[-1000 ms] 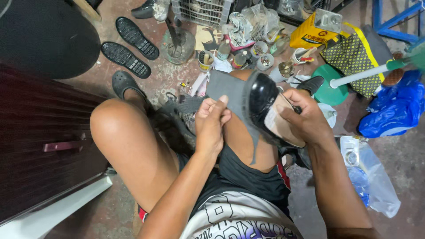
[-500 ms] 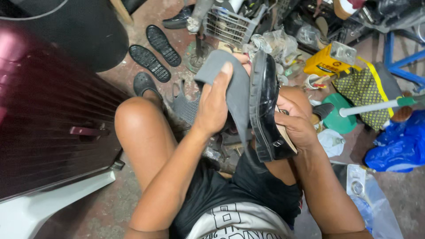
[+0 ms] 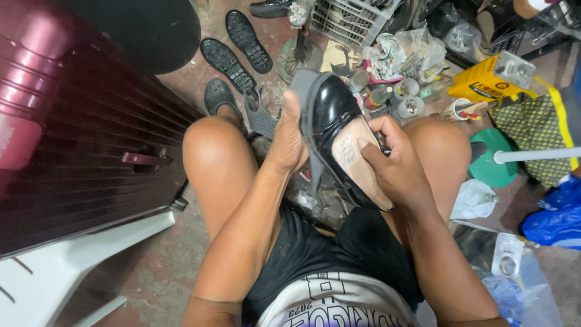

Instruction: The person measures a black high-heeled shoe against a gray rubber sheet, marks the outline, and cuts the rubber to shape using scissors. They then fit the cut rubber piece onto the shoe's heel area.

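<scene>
I see the black glossy shoe point(image 3: 330, 112) held above my lap, between both knees, tilted with its toe pointing away from me and its tan insole point(image 3: 357, 160) facing up and to the right. My left hand point(image 3: 289, 136) is closed flat against the shoe's left side, thumb up, and presses a grey sole sheet point(image 3: 301, 85) against the bottom of the shoe. My right hand point(image 3: 396, 163) grips the shoe at its opening, with the fingers curled over the rim and the thumb resting on the insole; whether a small tool sits under those fingers I cannot tell. On the floor beyond my knees lie two loose black treaded soles point(image 3: 236, 45), side by side, and a dark shoe point(image 3: 219, 95) just beside my left knee. A maroon ribbed suitcase point(image 3: 78, 139) stands at the left edge of view, resting against a white plastic chair point(image 3: 72, 266). A white wire basket point(image 3: 351, 21) sits at the far edge of the floor, with small tins and jars point(image 3: 402, 100) near it. A yellow can point(image 3: 487, 85) lies to the right, near a green lid point(image 3: 496, 160).
</scene>
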